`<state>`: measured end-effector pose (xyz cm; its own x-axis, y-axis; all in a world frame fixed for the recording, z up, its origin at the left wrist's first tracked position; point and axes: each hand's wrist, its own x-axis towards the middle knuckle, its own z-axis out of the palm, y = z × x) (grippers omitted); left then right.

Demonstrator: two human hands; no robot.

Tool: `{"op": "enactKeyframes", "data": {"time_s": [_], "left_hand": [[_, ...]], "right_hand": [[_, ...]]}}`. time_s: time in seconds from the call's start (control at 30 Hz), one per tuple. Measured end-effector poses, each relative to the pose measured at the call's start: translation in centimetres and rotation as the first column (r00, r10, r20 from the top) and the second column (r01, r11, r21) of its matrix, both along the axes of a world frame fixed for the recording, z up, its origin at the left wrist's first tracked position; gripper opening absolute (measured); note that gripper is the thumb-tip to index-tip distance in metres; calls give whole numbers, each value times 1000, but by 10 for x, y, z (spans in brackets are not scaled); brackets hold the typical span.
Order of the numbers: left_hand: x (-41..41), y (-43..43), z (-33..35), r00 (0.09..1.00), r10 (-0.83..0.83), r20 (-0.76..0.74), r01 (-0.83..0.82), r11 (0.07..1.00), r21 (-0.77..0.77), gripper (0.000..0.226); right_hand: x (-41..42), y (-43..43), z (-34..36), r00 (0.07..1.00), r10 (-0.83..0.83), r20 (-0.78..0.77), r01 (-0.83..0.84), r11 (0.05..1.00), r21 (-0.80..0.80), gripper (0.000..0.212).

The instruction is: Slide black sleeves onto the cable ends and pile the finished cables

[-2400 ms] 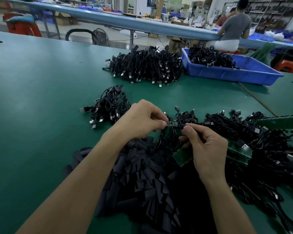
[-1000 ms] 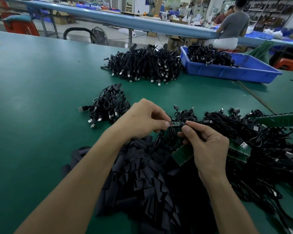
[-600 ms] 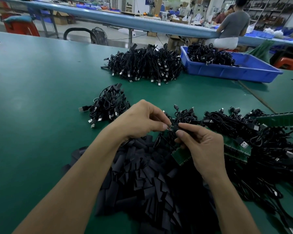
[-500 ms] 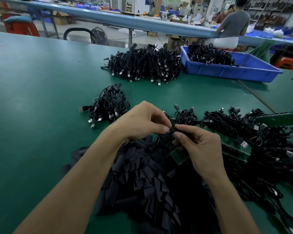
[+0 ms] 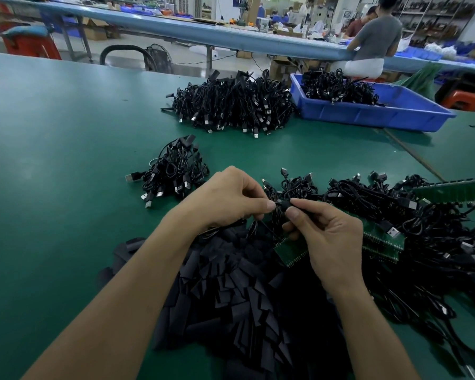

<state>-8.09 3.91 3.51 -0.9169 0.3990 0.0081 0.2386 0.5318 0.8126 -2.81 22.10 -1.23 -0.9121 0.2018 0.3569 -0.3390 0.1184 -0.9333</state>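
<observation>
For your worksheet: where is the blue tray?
Head view, far right of the green table: the blue tray sits beside the big cable pile.

The table [image 5: 66, 165] is covered with a smooth green mat of dull sheen. The black sleeves [image 5: 231, 297], heaped at its near edge, look matt and flat, like thin plastic. The cables [image 5: 436, 229] at the right edge are seen as slightly glossy black plastic, with shiny metal plugs. The blue tray [image 5: 368, 115] at the far edge is of smooth plastic.
</observation>
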Motion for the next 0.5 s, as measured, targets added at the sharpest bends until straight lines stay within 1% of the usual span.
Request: {"op": "enactKeyframes", "data": {"time_s": [0.2,0.33,0.5], "left_hand": [[0,-2,1,1000,-25,-2,25,1000,2,16],[-1,-3,0,999,-36,1,36,999,8,14],[-1,-5,2,998,-59,33,58,998,19,13]], "right_hand": [[0,1,1,999,31,20,-31,999,23,21],[0,1,1,999,42,24,-43,998,38,23],[0,2,-1,999,35,12,-36,998,46,20]]}}
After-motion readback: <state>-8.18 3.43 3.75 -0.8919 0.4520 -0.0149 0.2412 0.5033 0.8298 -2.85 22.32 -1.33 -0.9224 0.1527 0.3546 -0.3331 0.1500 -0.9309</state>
